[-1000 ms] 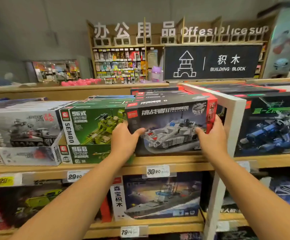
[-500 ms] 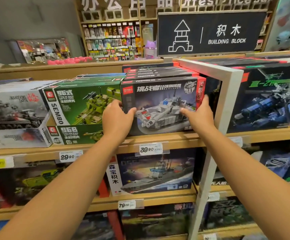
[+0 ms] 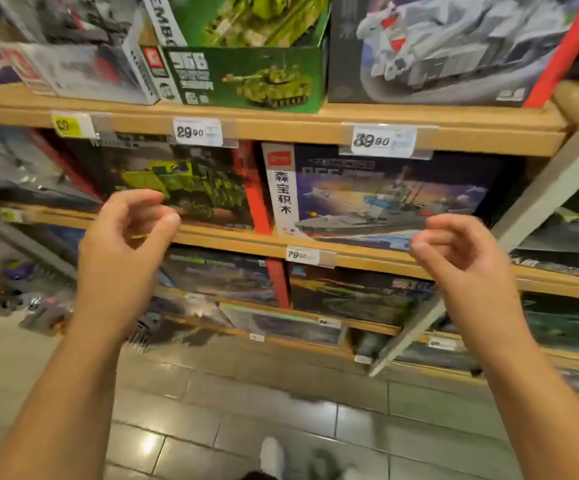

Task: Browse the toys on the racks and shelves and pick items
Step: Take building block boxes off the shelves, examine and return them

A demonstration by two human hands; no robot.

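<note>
Grey tiled floor [image 3: 281,403], white shoe [image 3: 271,457]

We are seeing even, warm indoor light from above, leaving a pale glare spot on the floor tiles [image 3: 149,445]. Motion blur is smearing the whole view, softening the box prints and the price tags [image 3: 381,140]. The wide lens is bending the shelf edge [image 3: 281,128] and stretching things near the borders.

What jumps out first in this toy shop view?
Two bare hands, the left hand and right hand, hover empty with loosely curled fingers before wooden shelves. Between them stands a warship box on the second shelf. Above sit a green tank box and a grey tank box.
</note>
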